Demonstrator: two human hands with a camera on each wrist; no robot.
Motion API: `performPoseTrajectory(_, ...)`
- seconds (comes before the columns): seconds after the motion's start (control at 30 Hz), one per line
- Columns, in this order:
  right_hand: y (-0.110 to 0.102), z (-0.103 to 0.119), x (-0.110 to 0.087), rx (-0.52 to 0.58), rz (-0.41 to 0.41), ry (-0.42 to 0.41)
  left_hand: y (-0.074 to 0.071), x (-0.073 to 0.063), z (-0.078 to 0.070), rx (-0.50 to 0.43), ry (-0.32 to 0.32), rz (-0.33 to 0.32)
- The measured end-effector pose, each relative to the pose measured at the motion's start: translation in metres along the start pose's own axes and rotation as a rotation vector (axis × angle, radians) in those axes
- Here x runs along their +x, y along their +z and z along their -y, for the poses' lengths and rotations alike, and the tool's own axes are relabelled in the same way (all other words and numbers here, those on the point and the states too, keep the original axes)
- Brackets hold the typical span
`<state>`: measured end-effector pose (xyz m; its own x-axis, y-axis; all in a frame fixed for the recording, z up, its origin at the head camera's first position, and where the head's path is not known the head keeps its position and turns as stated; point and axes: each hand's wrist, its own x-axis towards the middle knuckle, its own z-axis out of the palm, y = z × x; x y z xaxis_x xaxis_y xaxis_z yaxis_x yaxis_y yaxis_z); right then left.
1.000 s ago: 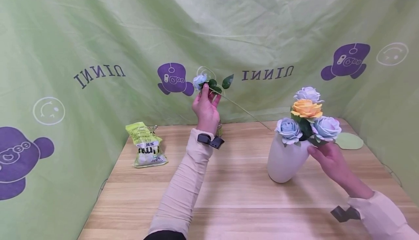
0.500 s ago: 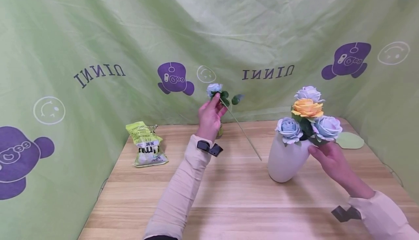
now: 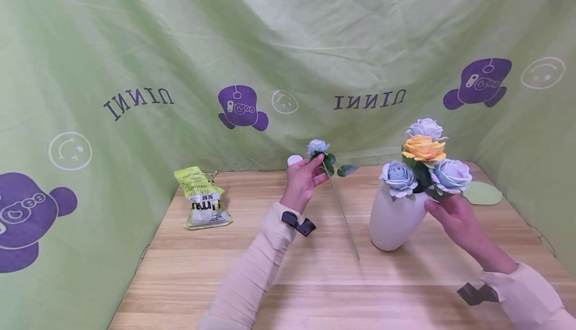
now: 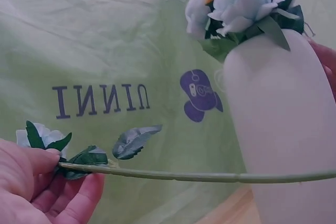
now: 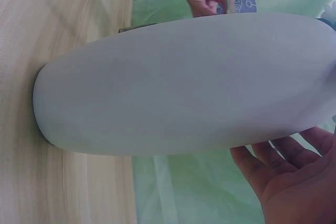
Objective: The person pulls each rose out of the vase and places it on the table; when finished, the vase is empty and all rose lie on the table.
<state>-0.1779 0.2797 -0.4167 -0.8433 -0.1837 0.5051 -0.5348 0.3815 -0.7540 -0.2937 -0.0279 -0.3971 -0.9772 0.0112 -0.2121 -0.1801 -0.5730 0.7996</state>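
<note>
My left hand [image 3: 302, 184] pinches an artificial light-blue rose [image 3: 317, 146] between thumb and fingers, just below the bloom. Its long thin stem [image 4: 173, 175] slants down to the right in the head view and crosses in front of the white vase [image 3: 393, 220] in the left wrist view. That vase stands with its base on the table, holding an orange rose [image 3: 423, 148] and several pale blue roses [image 3: 398, 177]. High on its right side, my right hand [image 3: 463, 225] holds the vase, thumb near the rim; in the right wrist view the fingers [image 5: 257, 166] lie against its wall.
A crumpled green-and-white bag [image 3: 204, 205] lies at the table's back left. Behind my left hand shows the white top of a container [image 3: 294, 160]. A flat light-green pad [image 3: 482, 193] is right of the vase. Green printed curtain [image 3: 369, 60] encloses the wooden table [image 3: 324, 295].
My left hand has come down and to the right with the rose, and its stem has swung steeper. The container behind that hand now shows its top. My right hand and the vase stay put.
</note>
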Motion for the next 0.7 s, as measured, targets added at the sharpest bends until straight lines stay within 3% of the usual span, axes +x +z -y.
performPoseTrajectory(0.43,-0.002,0.0,0.0,-0.008,0.008,0.001,-0.016,-0.004,0.015,0.131,-0.109,0.047)
performPoseTrajectory(0.7,-0.001,0.0,-0.002,-0.004,0.002,0.008,-0.022,-0.008,0.029,0.2,-0.108,0.048)
